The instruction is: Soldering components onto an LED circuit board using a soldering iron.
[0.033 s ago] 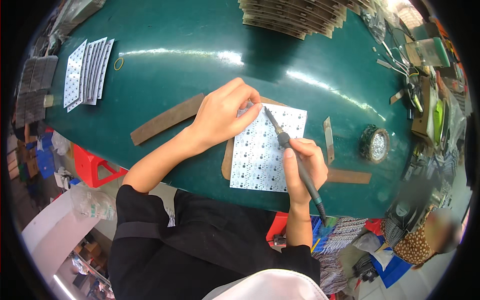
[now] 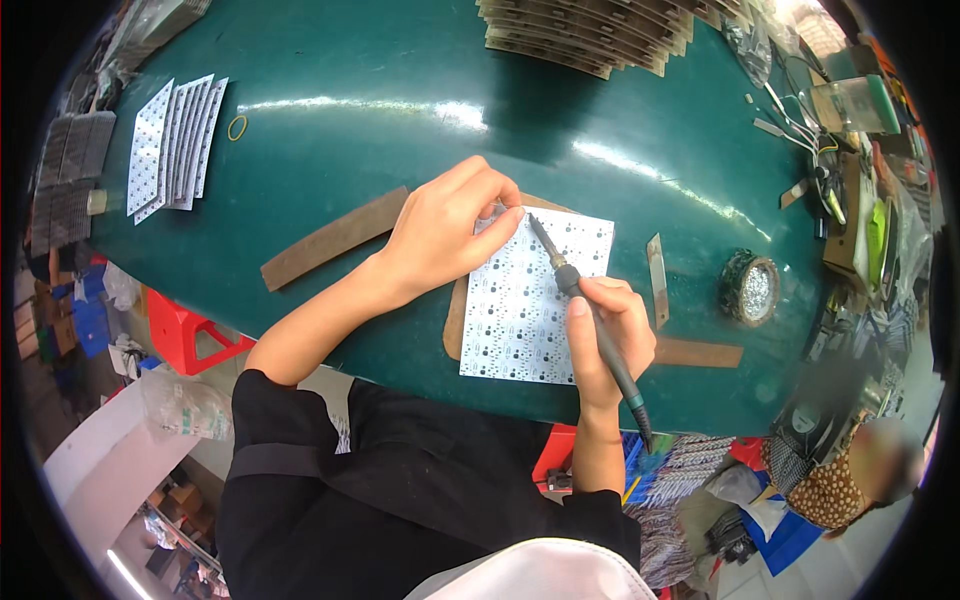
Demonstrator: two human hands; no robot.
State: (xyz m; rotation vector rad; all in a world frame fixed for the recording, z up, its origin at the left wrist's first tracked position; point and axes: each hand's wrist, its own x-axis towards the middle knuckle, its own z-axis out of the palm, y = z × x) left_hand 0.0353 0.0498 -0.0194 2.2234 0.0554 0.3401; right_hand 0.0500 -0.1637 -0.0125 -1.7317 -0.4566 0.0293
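A white circuit board (image 2: 520,320) with rows of black dots and marks lies in front of me on a brown board (image 2: 453,335). My right hand (image 2: 615,340) grips a soldering iron (image 2: 600,325) like a pen. Its tip points up and left, close to the circuit board's upper edge. My left hand (image 2: 445,230) is closed in a pinch at the board's upper left corner, beside the iron's tip. Whatever sits between its thumb and finger is too small to make out.
Brown strips (image 2: 335,240) lie left and right of the board. A metal blade-like strip (image 2: 657,280) and a tape-wrapped round tin (image 2: 749,287) stand to the right. White boards (image 2: 180,150) lean far left; stacked boards (image 2: 590,35) are at the back. A person (image 2: 830,475) is lower right.
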